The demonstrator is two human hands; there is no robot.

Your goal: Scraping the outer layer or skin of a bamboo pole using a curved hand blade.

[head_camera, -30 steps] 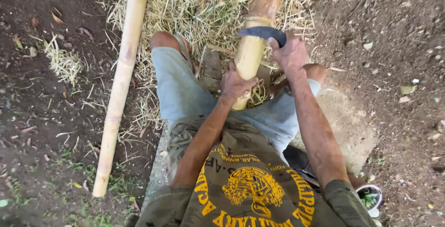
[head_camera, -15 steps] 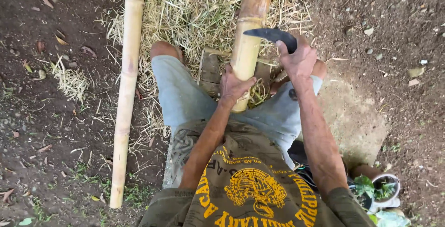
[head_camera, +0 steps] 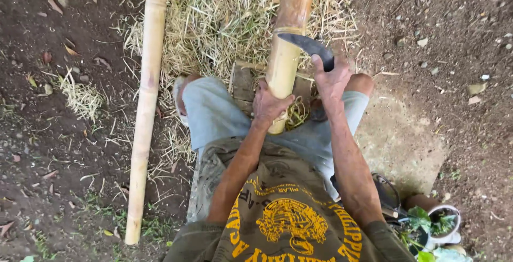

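Observation:
I sit with a thick bamboo pole [head_camera: 291, 27] between my knees, its near end resting low by my lap. My left hand [head_camera: 270, 104] is wrapped around the pole's lower part. My right hand [head_camera: 332, 79] grips the handle of a dark curved knife [head_camera: 304, 44]. The blade lies across the pole, just below a node ring. Pale shavings [head_camera: 219, 21] cover the ground beyond my knees.
A second, thinner bamboo pole [head_camera: 145, 107] lies on the dirt to my left, running away from me. A wooden block [head_camera: 243, 83] sits under the held pole. At my right side there are a small potted plant [head_camera: 441, 222] and a flat concrete patch [head_camera: 403, 139].
The knife blade and my right hand stay at the same node on the pole. My view has shifted, so the poles sit slightly farther right and lower in frame.

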